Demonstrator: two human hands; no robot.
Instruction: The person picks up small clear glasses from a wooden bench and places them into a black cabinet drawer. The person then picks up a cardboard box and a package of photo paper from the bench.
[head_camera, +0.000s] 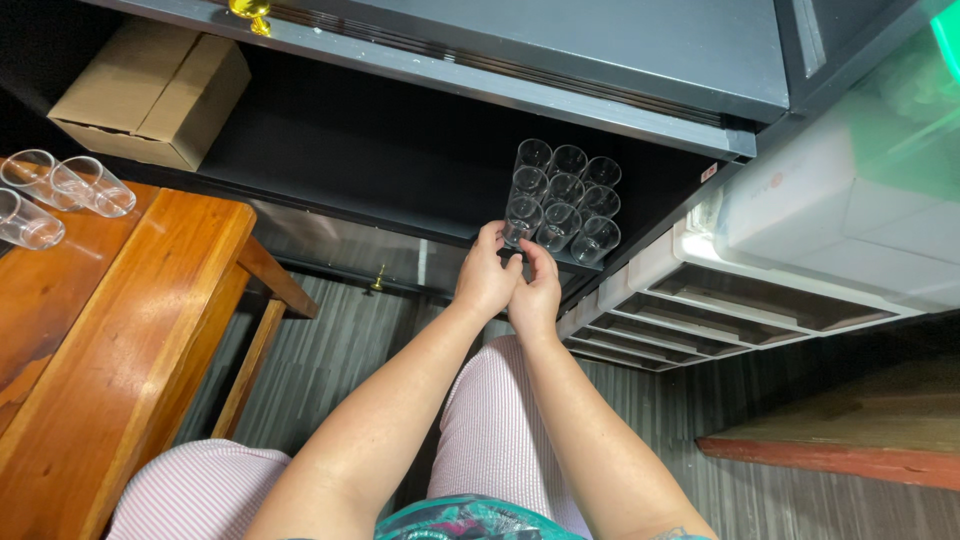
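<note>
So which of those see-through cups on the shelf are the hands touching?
The front-left cup of the block on the dark shelf. It sits at the near corner, where the left hand and right hand meet; the other cups stand behind or beside it, untouched.

A dark shelf sits low inside a cabinet, and nine clear cups stand on it in a tight block of three rows, close to its front edge. A brown cardboard box also rests on the shelf, far off to the left and well apart from the cups. Beside the cabinet stands a wooden table, and three more clear glasses lie tipped on their sides on its top, near the far corner.
</note>
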